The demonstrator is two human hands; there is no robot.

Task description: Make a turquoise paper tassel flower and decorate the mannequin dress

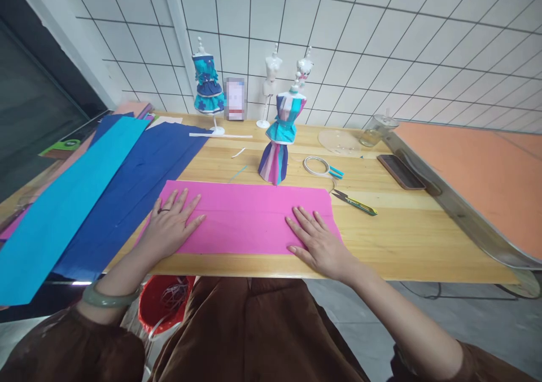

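Note:
A pink rectangular sheet [245,224], paper or cloth, lies flat near the table's front edge with a faint crease across it. My left hand [171,224] rests on its left end, fingers spread. On the right end my right hand [319,243] lies flat, fingers apart. Neither hand grips anything. Beyond the right hand are yellow-handled thread snips [355,202] and a white ring-shaped roll of tape [316,165]. Behind the sheet stands a small dress form [283,130] in a striped pink, blue and white dress.
Blue sheets [139,173] and a turquoise strip [80,201] cover the table's left side. Another dressed form [207,88] and bare white forms [271,77] stand by the tiled wall. A phone [400,172] lies right, beside an orange surface [478,178]. Below is a red bin [148,308].

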